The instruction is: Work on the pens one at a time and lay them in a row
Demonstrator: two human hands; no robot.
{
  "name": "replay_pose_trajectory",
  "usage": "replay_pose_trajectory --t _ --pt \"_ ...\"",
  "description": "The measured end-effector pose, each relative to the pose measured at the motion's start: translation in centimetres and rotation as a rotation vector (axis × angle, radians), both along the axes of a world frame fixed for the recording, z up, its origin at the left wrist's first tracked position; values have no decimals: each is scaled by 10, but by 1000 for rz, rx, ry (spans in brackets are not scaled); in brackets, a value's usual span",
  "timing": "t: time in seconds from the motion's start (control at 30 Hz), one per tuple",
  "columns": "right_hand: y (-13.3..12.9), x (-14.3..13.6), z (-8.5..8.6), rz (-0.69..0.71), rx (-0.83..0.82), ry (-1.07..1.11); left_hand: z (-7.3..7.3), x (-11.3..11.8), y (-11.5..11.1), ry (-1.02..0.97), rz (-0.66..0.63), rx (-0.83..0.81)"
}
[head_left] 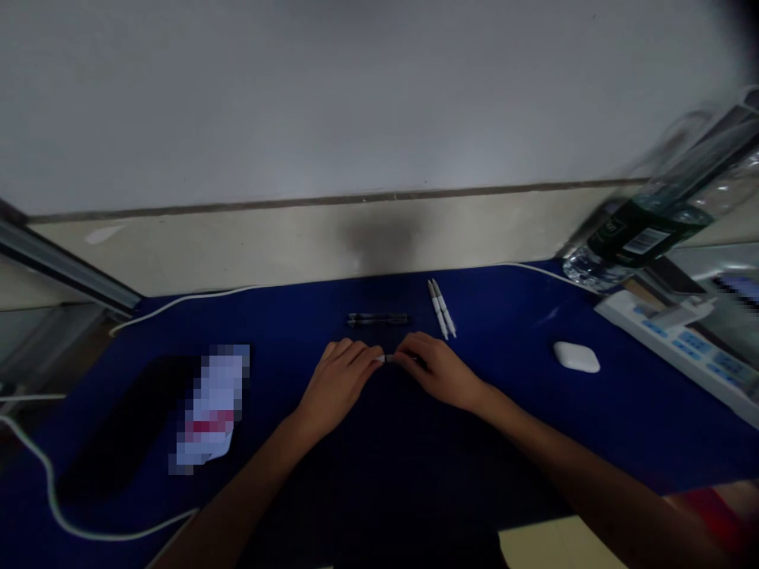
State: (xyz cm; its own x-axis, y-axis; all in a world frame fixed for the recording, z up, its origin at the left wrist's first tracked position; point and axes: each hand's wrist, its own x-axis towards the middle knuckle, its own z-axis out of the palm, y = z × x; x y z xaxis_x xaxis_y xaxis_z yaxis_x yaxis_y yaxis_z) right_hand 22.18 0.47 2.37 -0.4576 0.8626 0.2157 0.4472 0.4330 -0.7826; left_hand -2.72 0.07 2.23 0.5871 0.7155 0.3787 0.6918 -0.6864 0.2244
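Between my two hands, a slim pen [388,358] with white and grey parts lies crosswise, mostly hidden by the fingers. My left hand [341,379] is closed round its white end. The fingertips of my right hand [439,367] pinch the grey end. Just beyond the hands, dark pens [378,319] lie side by side on the blue desk mat [504,316]. Two white pens with grey tips [442,308] rest at a slant, a little past my right hand.
On the right are a white earbud case [577,357], a power strip [681,344] and a clear bottle with a green label [637,233]. A blurred-out flat object [213,403] lies left. A white cable [53,490] curves nearby; yellow paper [557,545] sits at the front. A wall [266,245] closes the back.
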Motion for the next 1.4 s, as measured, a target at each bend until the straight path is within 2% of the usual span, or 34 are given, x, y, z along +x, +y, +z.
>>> replay_pose_trajectory --t 0.13,0.3,0.47,0.7,0.87,1.13,1.4 --pt "-1 0 1 -36 -54 62 0 0 -1 7 19 -35" --pt "0 0 0 -1 -16 13 0 0 -1 11 27 -44" --pt "-2 -1 -3 -64 -87 81 0 0 0 -3 37 -18" --pt "-1 -2 4 -37 -68 55 -1 0 0 -15 30 16" --pt "-1 0 3 -45 -184 153 -2 -1 0 -8 49 -20" --pt "1 -1 9 -52 -214 68 -2 1 -1 -15 32 -4" --pt "0 0 15 -72 -360 100 -8 1 0 -38 51 19"
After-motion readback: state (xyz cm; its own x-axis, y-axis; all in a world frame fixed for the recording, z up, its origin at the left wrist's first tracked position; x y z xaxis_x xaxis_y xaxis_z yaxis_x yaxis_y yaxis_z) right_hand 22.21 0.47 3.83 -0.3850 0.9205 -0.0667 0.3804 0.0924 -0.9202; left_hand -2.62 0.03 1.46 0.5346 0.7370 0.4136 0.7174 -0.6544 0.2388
